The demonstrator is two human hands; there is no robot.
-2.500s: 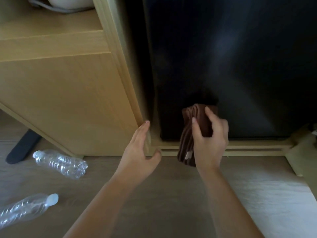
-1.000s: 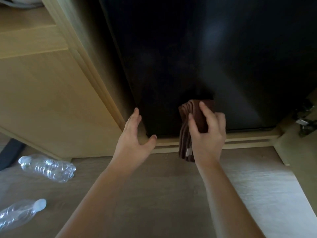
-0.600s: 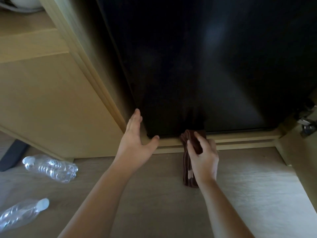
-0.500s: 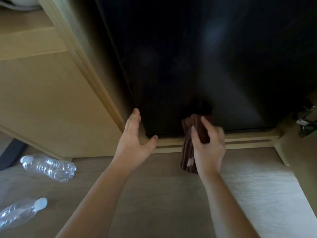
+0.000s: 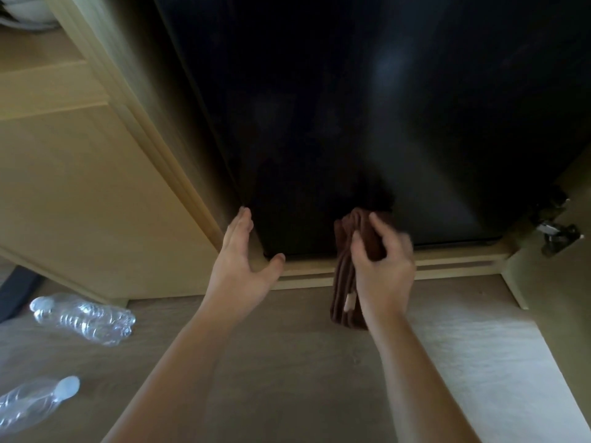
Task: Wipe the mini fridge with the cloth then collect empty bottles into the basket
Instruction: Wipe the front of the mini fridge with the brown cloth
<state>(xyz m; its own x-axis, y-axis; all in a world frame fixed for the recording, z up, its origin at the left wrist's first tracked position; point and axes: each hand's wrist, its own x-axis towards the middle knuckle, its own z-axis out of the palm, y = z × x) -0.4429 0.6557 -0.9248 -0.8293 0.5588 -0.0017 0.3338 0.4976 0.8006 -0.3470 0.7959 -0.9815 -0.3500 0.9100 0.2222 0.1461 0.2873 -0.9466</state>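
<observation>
The folded brown cloth point(image 5: 347, 282) lies against the bottom edge of the glossy black mini fridge point(image 5: 367, 123), about midway along the door's width. Its bunched top is on the door, and its lower folds hang past the pale wooden ledge point(image 5: 454, 263) that runs under the fridge. The right hand point(image 5: 383, 270) grips the cloth, with the thumb on the near side and the fingers curled over the top of the folds, holding it to the door; the fingertips are blurred. The left hand point(image 5: 243, 270) is at the fridge's lower left corner, spread wide and holding nothing. Its straight fingers lie along the door's left edge and its thumb reaches along the bottom edge.

The fridge stands recessed in a light wooden cabinet point(image 5: 96, 203), whose side panel rises to the left of the fridge. At the fridge's lower right corner a metal hinge point(image 5: 558, 235) shows on the cabinet wall. Below the fridge spreads a pale wood-grain floor point(image 5: 287, 362). On it, well left of the fridge, a clear ribbed plastic bottle point(image 5: 84, 318) lies on its side. A second bottle point(image 5: 32, 402), clear with a white cap, lies further from the fridge, partly cut off by the picture edge. A dark object point(image 5: 17, 292) lies beyond them, too little in view to identify
</observation>
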